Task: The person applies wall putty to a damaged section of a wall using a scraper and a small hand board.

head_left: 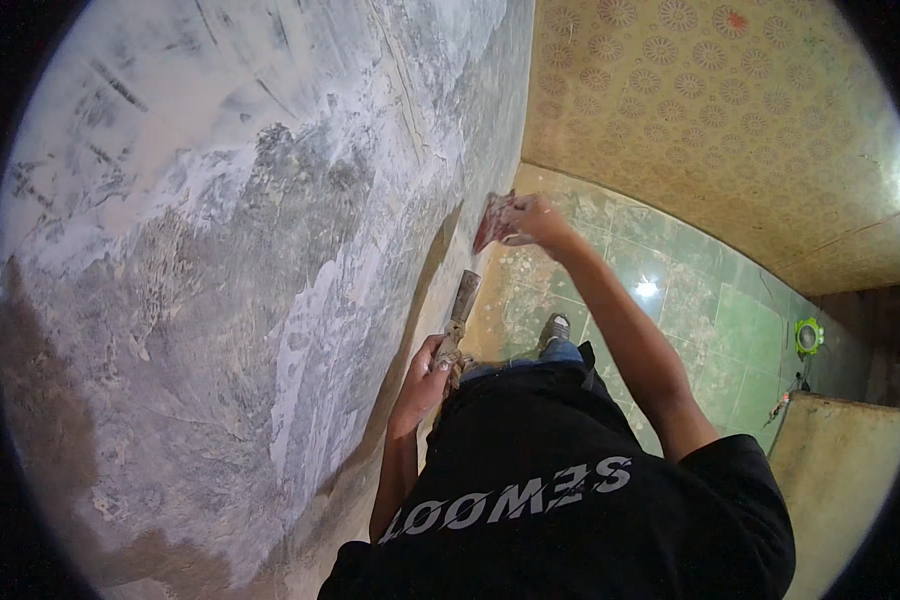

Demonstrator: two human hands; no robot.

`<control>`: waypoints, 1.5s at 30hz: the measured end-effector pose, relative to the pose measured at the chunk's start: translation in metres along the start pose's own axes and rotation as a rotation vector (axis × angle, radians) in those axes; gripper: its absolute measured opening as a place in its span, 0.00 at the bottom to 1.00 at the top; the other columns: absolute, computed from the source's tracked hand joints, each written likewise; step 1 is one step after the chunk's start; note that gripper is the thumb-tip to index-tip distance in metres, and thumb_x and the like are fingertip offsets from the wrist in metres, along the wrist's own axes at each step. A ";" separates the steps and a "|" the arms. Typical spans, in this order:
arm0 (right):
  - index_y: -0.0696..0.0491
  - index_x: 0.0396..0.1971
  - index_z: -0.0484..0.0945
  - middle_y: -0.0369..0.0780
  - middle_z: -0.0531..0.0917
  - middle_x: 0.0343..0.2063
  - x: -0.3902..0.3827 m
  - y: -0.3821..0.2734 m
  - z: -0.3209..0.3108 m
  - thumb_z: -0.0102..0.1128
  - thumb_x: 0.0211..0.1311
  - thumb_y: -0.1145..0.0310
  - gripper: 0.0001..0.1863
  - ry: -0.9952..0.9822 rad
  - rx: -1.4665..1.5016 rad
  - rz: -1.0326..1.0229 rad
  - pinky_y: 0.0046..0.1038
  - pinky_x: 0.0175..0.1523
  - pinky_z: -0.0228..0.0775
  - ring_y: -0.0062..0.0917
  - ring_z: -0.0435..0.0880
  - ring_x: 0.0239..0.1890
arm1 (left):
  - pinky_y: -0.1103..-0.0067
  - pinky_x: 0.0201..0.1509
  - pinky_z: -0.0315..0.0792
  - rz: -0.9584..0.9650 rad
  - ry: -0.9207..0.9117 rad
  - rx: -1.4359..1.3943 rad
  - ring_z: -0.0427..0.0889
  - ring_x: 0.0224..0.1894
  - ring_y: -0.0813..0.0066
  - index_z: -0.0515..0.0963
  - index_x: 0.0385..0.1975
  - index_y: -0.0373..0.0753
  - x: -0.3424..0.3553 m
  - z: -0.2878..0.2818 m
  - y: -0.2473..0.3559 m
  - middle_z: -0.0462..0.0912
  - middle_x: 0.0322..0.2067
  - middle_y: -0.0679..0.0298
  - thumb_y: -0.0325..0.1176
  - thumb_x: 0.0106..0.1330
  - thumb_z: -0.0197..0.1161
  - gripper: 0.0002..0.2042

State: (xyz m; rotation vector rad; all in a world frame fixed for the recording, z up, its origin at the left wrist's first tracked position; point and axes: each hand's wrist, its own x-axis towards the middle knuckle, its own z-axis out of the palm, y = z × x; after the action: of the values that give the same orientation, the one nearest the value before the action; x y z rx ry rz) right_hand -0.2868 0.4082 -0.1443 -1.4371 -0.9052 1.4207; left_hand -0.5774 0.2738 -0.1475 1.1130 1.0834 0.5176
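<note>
My left hand (pixel 422 388) is closed round the handle of a putty knife (pixel 463 297), held low in front of my body near the wall. Its metal blade points up and away from me, and pale filler is caked about the handle. Further ahead, my right hand (pixel 532 222) grips a flat dark red piece (pixel 486 222) smeared with white; I cannot tell exactly what kind of tool it is. That piece is at the face of the wall (pixel 200 290), whether touching or just apart I cannot tell. Grey and whitish filler covers the wall in uneven patches.
A yellowish patterned wall (pixel 690 110) rises ahead and to the right. Under me lies a green tiled floor (pixel 670 310) with pale splatter, and my shoe (pixel 557 327) stands on it. Further right are a bright green round object (pixel 808 337) and a yellowish panel (pixel 840 480).
</note>
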 end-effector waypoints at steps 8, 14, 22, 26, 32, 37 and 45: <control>0.65 0.31 0.80 0.41 0.82 0.26 0.054 0.054 0.033 0.55 0.61 0.70 0.12 0.028 -0.184 0.034 0.29 0.32 0.81 0.26 0.83 0.27 | 0.84 0.25 0.65 -0.035 0.122 0.014 0.71 0.24 0.85 0.69 0.49 0.37 -0.007 0.003 0.018 0.74 0.28 0.70 0.34 0.68 0.52 0.13; 0.61 0.24 0.78 0.40 0.80 0.21 0.038 0.026 0.053 0.54 0.57 0.73 0.08 -0.016 0.030 0.071 0.27 0.30 0.79 0.25 0.82 0.23 | 0.86 0.22 0.64 -0.041 0.074 0.015 0.71 0.21 0.84 0.66 0.50 0.37 -0.013 -0.010 0.000 0.77 0.30 0.69 0.35 0.70 0.51 0.13; 0.62 0.24 0.77 0.40 0.80 0.22 0.024 -0.040 0.044 0.55 0.59 0.71 0.10 -0.047 0.039 -0.032 0.26 0.32 0.80 0.25 0.82 0.25 | 0.85 0.22 0.64 -0.027 0.058 0.016 0.71 0.21 0.84 0.67 0.52 0.37 -0.006 -0.017 -0.001 0.76 0.30 0.69 0.35 0.69 0.52 0.15; 0.64 0.37 0.77 0.41 0.81 0.30 0.008 -0.094 0.026 0.52 0.64 0.71 0.11 -0.105 -0.051 -0.131 0.27 0.39 0.81 0.24 0.83 0.32 | 0.85 0.23 0.65 -0.092 0.050 0.035 0.71 0.22 0.84 0.67 0.52 0.38 -0.004 -0.013 0.016 0.76 0.30 0.69 0.35 0.68 0.53 0.15; 0.60 0.42 0.77 0.39 0.81 0.36 -0.016 -0.131 -0.025 0.51 0.65 0.68 0.13 -0.078 -0.047 -0.255 0.32 0.45 0.77 0.22 0.79 0.35 | 0.81 0.25 0.67 -0.061 0.061 0.110 0.74 0.23 0.80 0.69 0.50 0.35 0.005 -0.003 0.029 0.76 0.30 0.66 0.35 0.66 0.52 0.15; 0.62 0.44 0.76 0.38 0.81 0.36 -0.039 -0.102 -0.059 0.54 0.62 0.71 0.13 -0.034 0.171 -0.241 0.32 0.45 0.78 0.25 0.80 0.38 | 0.84 0.21 0.66 -0.033 0.085 -0.145 0.72 0.21 0.85 0.70 0.48 0.39 0.012 0.012 0.037 0.76 0.27 0.69 0.34 0.68 0.50 0.12; 0.63 0.42 0.76 0.51 0.81 0.37 -0.100 -0.081 -0.111 0.51 0.58 0.79 0.12 0.087 -0.598 -0.622 0.30 0.44 0.70 0.41 0.81 0.39 | 0.82 0.14 0.62 0.087 0.134 -0.491 0.71 0.16 0.78 0.70 0.51 0.34 0.073 0.126 0.109 0.78 0.31 0.60 0.28 0.69 0.43 0.14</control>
State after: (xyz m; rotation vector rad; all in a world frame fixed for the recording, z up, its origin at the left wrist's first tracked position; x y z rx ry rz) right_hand -0.1767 0.3304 -0.0410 -1.4257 -1.6353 0.6395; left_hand -0.4165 0.3184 -0.0757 0.7010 0.9543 0.8840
